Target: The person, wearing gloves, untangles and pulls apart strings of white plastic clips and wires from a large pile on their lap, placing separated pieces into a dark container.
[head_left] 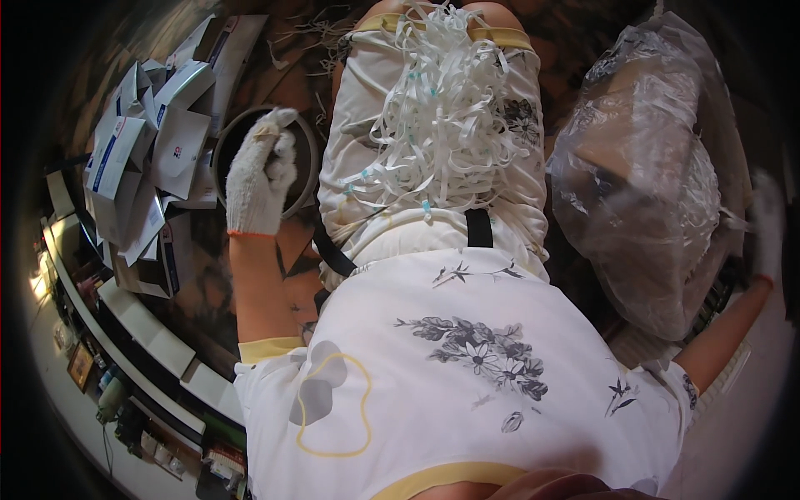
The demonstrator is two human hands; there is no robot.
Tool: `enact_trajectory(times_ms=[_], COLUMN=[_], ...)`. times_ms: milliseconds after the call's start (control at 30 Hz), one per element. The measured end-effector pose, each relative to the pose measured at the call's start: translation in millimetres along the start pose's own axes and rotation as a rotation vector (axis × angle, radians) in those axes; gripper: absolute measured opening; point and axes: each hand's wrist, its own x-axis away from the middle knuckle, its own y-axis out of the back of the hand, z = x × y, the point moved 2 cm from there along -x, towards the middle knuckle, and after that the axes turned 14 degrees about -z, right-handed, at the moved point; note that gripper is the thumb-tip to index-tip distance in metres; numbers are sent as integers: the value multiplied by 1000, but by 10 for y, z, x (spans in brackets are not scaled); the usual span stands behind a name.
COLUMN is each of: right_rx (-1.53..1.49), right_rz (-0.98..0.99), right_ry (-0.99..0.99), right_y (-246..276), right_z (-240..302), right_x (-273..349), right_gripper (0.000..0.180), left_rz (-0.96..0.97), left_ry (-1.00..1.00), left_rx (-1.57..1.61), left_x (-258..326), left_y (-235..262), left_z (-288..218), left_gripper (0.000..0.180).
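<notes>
While left hand [260,171] fists over ring rim [223,142], right hand [767,229] blurred, grip unclear.

Bright light on the centre, dark vignetted fisheye rim, right edge motion-blurred, bent edges

Knitted cloth gloves [260,171], glossy crinkled plastic bag [642,175], matt paper strips [442,108].

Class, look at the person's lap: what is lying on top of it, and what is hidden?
A tangled heap of thin white strips lies on the lap, over the white floral garment. The strips cover the cloth beneath; whatever lies within the heap cannot be seen.
</notes>
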Motion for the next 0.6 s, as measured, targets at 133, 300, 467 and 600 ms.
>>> enact_trajectory(times_ms=[133, 300, 467, 600], right_rx=[471, 456, -282, -497], right_rz=[0, -399, -237, 141], right_ry=[269, 71, 434, 367], right_y=[-256, -997, -1693, -2639], right_z=[-200, 1538, 1915, 2233], right_x=[137, 921, 1295, 1558], right_gripper=[50, 40, 21, 30], left_rz=[-274, -346, -332, -310], left_ry=[10, 47, -110, -47], left_rx=[-386, -816, -987, -862], left_x=[-599, -851, -1062, -900], left_y=[608, 947, 989, 801], left_z=[333, 620, 772, 701], left_gripper=[37, 67, 48, 41])
